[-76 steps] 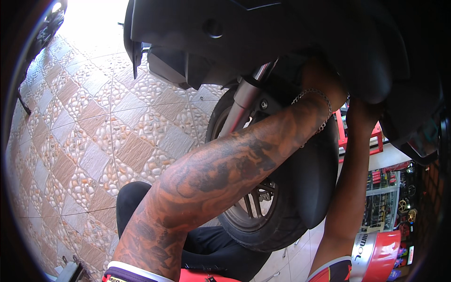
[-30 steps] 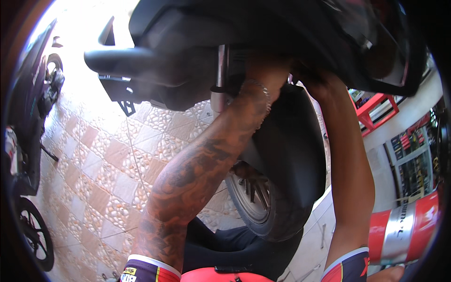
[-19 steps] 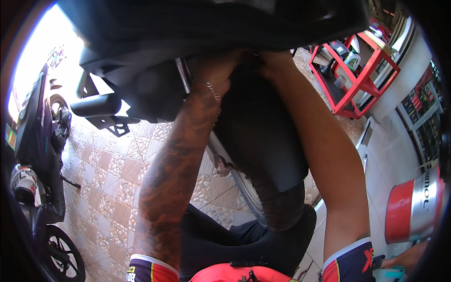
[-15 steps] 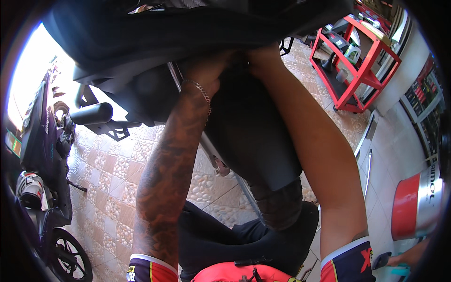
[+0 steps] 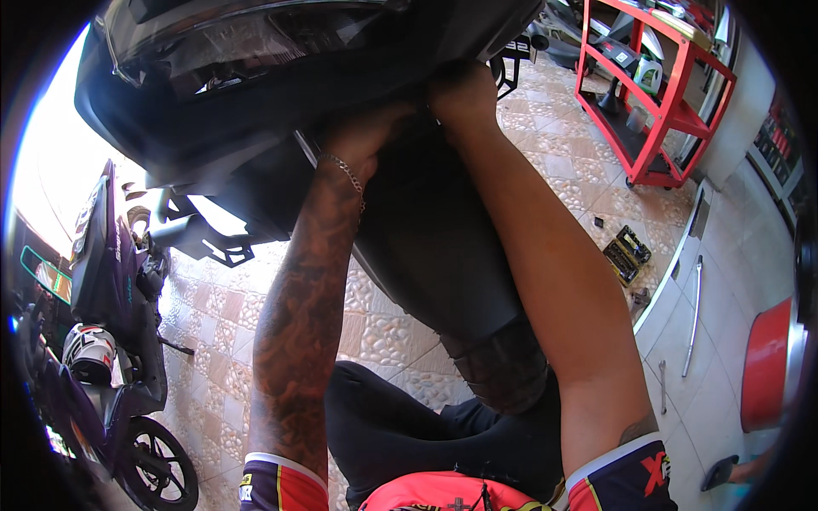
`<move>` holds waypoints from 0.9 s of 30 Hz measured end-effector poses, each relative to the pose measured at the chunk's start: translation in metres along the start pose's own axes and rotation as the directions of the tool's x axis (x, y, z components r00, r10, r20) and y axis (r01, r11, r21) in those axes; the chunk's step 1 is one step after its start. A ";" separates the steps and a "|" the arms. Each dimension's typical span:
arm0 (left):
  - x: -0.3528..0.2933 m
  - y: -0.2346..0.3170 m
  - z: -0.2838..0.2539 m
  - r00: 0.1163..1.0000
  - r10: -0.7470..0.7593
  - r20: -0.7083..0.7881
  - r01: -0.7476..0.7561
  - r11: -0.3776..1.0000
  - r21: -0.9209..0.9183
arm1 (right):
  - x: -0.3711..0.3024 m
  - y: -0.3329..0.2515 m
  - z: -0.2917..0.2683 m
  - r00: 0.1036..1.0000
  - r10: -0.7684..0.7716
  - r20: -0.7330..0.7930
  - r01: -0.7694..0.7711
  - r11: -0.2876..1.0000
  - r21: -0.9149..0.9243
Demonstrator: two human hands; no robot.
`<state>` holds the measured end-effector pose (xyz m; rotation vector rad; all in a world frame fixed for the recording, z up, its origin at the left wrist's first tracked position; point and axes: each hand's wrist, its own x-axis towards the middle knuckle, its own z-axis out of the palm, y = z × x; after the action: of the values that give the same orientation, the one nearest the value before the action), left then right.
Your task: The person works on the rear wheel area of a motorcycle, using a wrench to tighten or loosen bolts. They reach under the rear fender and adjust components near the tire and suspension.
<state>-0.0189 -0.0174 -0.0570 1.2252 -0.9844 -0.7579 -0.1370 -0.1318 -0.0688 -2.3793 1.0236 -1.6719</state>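
Both my arms reach up under the black front fairing [image 5: 264,119] of a motorcycle. Below it, between my forearms, are the black front mudguard [image 5: 434,247] and the tyre [image 5: 498,375]. My left hand [image 5: 366,136], with a chain bracelet at its wrist, goes in beneath the fairing's lower edge; shadow hides its fingers. Close by on its right, my right hand [image 5: 464,98] is against the underside of the fairing, above the mudguard. Its fingers are hidden behind the dark panel, and whether either hand holds anything does not show.
A purple and black motorcycle [image 5: 119,264] stands at left. At the far right is a red tool cart [image 5: 660,102] with bottles on it. An open tool case [image 5: 628,255], a long metal bar [image 5: 694,315] and a wrench [image 5: 663,387] lie on the floor near a red drum [image 5: 767,366].
The view has shifted, showing more of the fairing's front and the tool case on the floor. My hands stay under the fairing, appearing slightly further left.
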 end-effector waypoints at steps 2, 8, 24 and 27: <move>0.001 0.001 0.000 0.999 -0.034 0.010 0.033 0.998 0.061 | -0.002 0.005 0.006 0.986 -0.110 -0.124 0.107 0.994 -0.032; 0.000 0.011 0.007 0.993 -0.116 0.037 0.103 0.965 0.242 | 0.000 0.009 0.016 0.843 0.490 0.220 -0.485 0.519 0.704; -0.001 0.011 0.011 0.979 0.004 0.206 -0.102 0.880 0.464 | -0.004 0.000 -0.007 0.798 0.536 0.274 -0.549 0.461 0.697; -0.004 0.013 0.017 0.972 0.068 0.224 -0.164 0.881 0.444 | -0.004 -0.002 -0.010 0.791 0.542 0.284 -0.564 0.465 0.682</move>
<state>-0.0363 -0.0177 -0.0448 1.4974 -1.4536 -0.5754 -0.1457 -0.1249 -0.0672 -1.3172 0.7544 -1.3875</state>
